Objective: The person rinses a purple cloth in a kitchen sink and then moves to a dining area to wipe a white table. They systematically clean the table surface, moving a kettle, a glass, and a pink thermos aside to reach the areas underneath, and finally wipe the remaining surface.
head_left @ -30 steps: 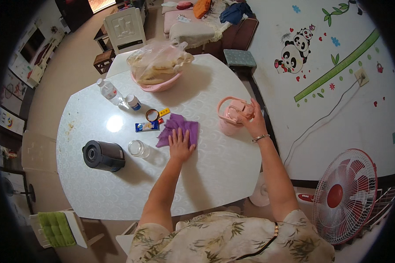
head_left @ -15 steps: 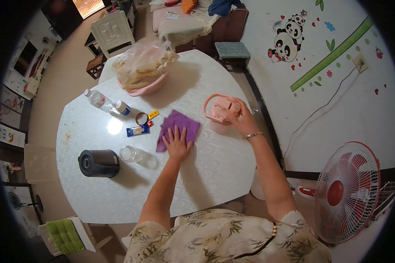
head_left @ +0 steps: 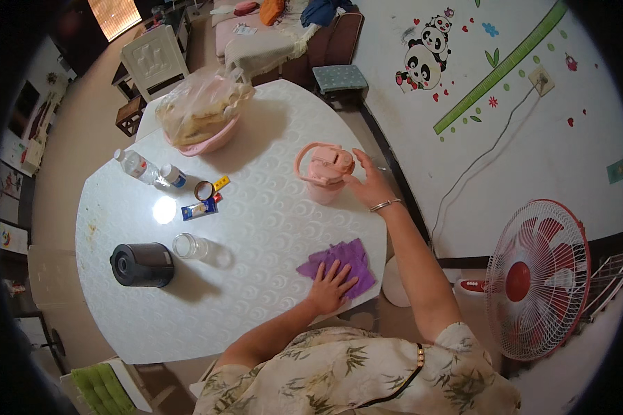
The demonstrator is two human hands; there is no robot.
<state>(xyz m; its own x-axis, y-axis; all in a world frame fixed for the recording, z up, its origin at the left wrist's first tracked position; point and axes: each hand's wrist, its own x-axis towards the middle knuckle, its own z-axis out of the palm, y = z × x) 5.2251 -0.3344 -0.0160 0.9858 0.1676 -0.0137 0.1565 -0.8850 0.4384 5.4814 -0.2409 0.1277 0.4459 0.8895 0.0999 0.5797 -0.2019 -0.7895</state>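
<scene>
My left hand [head_left: 330, 287] lies flat with fingers spread on a purple cloth [head_left: 358, 267], close to the table's near right edge. The cloth is pressed against the white patterned tabletop [head_left: 270, 249]. At the right side of the table stands a pink bottle [head_left: 325, 190], upright, its lid loop raised toward the left. My right hand [head_left: 372, 181], with a bracelet at the wrist, is just right of the bottle's lid. Its thumb and fingers are apart and not wrapped round it; whether a fingertip touches the lid I cannot tell.
On the left half stand a dark lidded jug [head_left: 145, 265], a glass jar [head_left: 190, 246], a clear plastic bottle [head_left: 138, 167] and a small white bottle [head_left: 174, 176]. Near them lie a tape roll [head_left: 204, 191] and a blue packet [head_left: 199, 210]. A pink basin [head_left: 214, 141] holds a plastic bag. A fan [head_left: 538, 280] stands right.
My left hand and the purple cloth have moved from mid-table to the near right edge. My right hand has loosened from the pink bottle's lid. The view has shifted slightly.
</scene>
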